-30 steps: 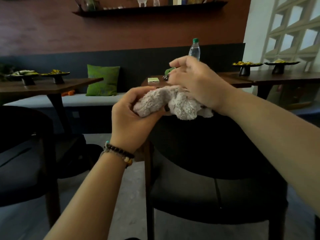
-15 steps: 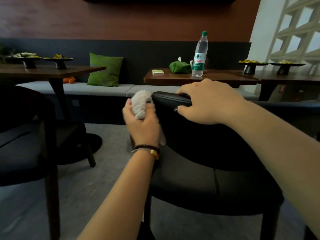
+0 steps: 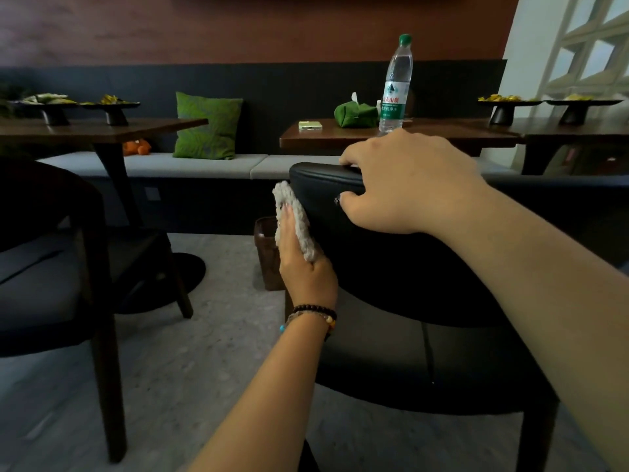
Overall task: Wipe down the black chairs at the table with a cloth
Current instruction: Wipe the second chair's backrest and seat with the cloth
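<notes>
Now, bottle: clear water bottle point(image 3: 396, 86), capped, on the table point(image 3: 340, 137).
Cloth: grey cloth point(image 3: 295, 218) against the black chair point(image 3: 391, 267) back's left edge.
Left hand point(image 3: 303, 264): fingers pressing the cloth.
Right hand point(image 3: 405, 182): curled over the backrest top.

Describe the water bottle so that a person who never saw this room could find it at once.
Look past the black chair to the middle wooden table along the bench. The water bottle stands upright on it, just right of a green pouch. It is the tallest thing there: clear plastic with a green cap.
</notes>
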`<state>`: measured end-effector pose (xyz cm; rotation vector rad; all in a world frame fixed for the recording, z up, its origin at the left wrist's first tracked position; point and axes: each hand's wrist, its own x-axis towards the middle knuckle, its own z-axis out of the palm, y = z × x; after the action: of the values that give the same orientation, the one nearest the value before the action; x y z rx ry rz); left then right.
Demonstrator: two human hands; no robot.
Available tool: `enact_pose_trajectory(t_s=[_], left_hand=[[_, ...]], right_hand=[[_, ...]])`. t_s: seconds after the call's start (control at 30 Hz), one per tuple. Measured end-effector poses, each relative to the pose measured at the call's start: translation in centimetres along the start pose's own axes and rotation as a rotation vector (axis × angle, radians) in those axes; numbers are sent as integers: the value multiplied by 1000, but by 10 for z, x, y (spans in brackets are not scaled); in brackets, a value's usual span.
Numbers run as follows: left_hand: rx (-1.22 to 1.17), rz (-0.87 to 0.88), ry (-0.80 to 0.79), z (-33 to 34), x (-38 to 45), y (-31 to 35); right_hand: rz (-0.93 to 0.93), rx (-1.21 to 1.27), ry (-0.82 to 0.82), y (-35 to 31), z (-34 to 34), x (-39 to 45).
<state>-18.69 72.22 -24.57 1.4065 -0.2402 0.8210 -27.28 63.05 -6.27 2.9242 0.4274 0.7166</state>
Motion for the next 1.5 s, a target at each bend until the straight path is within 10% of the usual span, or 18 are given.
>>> enact_pose_trajectory(t_s=[0.37,0.57,0.83,1.0,1.5], left_hand=[[-79,59,116,8,19,25],[112,161,-139,-8,-20,-8],[-530,-450,-231,-38,16,56],[-937,-774,-660,-66,33,86],[-208,-553,-594,-88,69,48]], right_hand=[[-56,-142,227,-4,8,-13],[-99,-242,299,-8,12,-25],[-429,-187,473,-19,83,-63],[-314,72,485,-28,109,-75],[-171,-6,460,-53,92,-48]])
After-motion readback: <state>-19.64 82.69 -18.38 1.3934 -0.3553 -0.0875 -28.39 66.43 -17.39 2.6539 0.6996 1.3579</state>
